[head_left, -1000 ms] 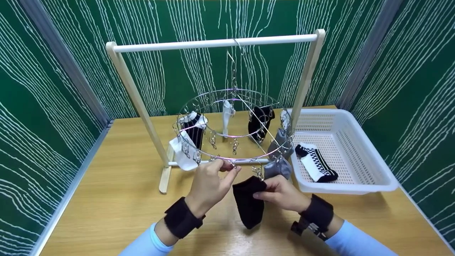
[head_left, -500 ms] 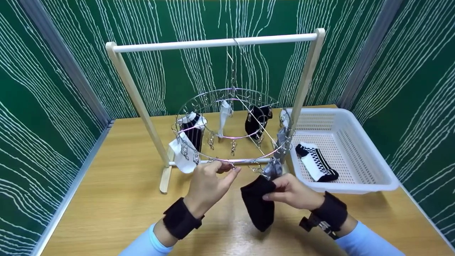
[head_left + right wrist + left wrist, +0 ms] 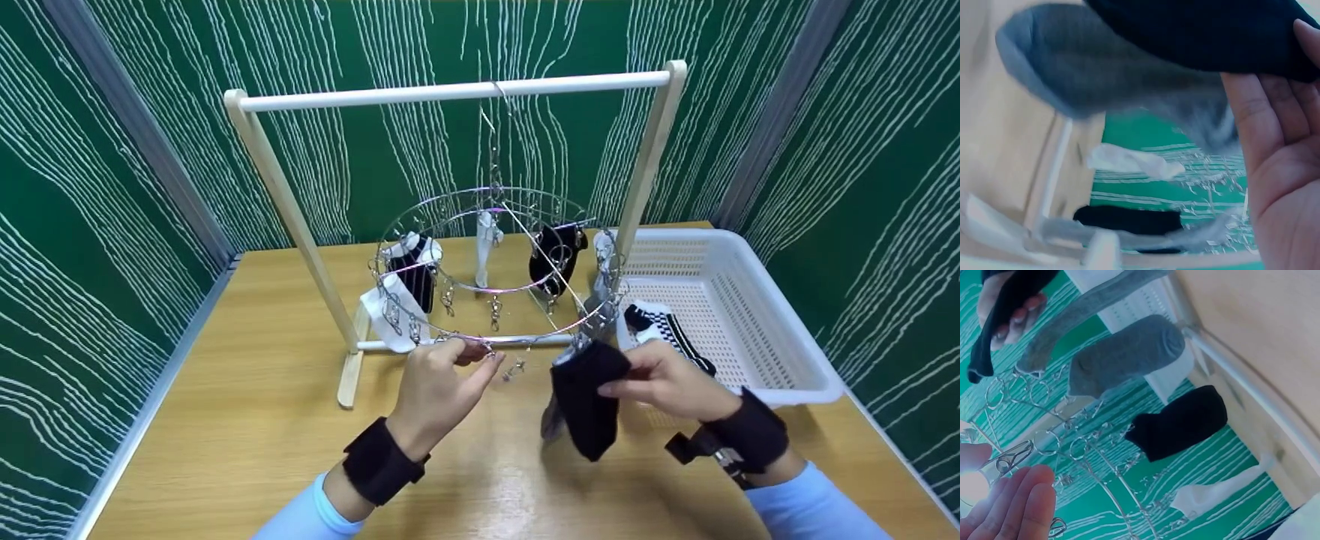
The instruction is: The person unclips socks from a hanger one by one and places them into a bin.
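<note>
Right grip (image 3: 671,379) pinches the black sock (image 3: 589,397) by its upper end, and the sock hangs down from the fingers, in front of a grey sock (image 3: 1050,56). Left grip (image 3: 446,390) pinches a clip (image 3: 1015,453) at the near edge of the round wire hanger (image 3: 547,332), apart from the black sock. Pegging seems the step in hand; the next move would call for bringing these 2 together. Beyond, the basket (image 3: 829,390) stands on the bench (image 3: 247,450).

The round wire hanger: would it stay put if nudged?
Probably not: the hanger hangs by a hook from the white bar, so likely swings. Thin wire suggests it's light. The left hand, pinching a clip, might steady it.
</note>
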The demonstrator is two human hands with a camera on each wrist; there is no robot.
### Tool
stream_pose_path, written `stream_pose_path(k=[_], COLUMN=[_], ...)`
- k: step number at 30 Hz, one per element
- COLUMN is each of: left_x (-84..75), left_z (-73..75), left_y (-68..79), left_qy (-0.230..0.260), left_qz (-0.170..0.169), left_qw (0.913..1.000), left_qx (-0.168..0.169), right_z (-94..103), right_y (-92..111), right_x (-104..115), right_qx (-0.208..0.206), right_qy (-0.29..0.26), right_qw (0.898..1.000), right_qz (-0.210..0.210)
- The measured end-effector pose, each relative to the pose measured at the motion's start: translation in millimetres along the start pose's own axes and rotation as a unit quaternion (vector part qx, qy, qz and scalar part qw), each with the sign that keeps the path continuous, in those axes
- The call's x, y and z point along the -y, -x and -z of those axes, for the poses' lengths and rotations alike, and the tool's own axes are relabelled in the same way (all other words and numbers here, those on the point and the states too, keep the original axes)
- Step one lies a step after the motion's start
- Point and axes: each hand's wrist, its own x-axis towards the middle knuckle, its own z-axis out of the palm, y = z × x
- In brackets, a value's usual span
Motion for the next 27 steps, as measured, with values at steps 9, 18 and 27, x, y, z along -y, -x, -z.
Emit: stream_pose_path(k=[9,18,27], left_x=[2.1,1.8,1.7], left_z=[1.2,3.6,3.5], left_y=[1.0,1.1,1.3], left_qy=[0.000,0.003,0.004], left_qz=[0.005,0.015,0.019], left_qw=[1.0000,0.9998,0.9997], left_qx=[0.003,0.011,0.014], right_z=[30.9,65.1,96.4], right_y=[2.7,0.3,0.0], right_x=[9.0,29.3,34.0], right_qx=[-0.046,-0.104,-0.183], right_qy=[0.014,0.012,0.069], right_qw=[0.998,0.994,0.975], right_qz=[0.051,0.012,-0.102])
